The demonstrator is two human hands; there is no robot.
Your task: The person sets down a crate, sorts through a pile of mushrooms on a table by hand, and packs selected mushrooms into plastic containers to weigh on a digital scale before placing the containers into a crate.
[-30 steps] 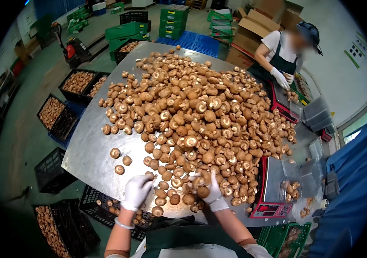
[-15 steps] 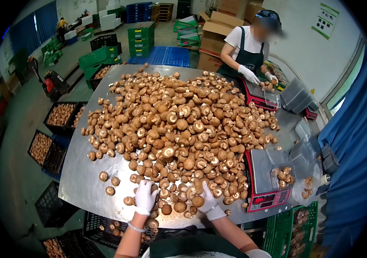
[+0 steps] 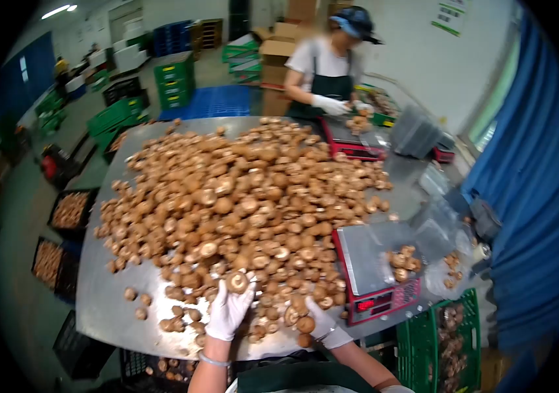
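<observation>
My left hand point(image 3: 229, 312), in a white glove, is closed on a brown shiitake mushroom point(image 3: 237, 283), its pale underside and stem turned up. Also gloved, my right hand point(image 3: 324, 325) is closed around a few mushrooms point(image 3: 296, 308) at the near edge of the heap; its fingers are partly hidden by them. A large pile of shiitake mushrooms point(image 3: 227, 190) spreads over the metal table point(image 3: 112, 308) in front of both hands. To the right of my right hand stands a red scale point(image 3: 371, 262), with several mushrooms point(image 3: 403, 262) in a clear tray on its plate.
Across the table a person in a dark apron point(image 3: 328, 85) handles mushrooms at another scale point(image 3: 358, 141). Clear plastic trays point(image 3: 417, 131) stand at the right. Green crates point(image 3: 417, 347) sit below the near right edge; black crates of mushrooms point(image 3: 47, 262) stand left of the table.
My left hand has lifted from the table, now with a mushroom in its fingers. My right hand stays by the near mushrooms. The camera view has shifted to the right.
</observation>
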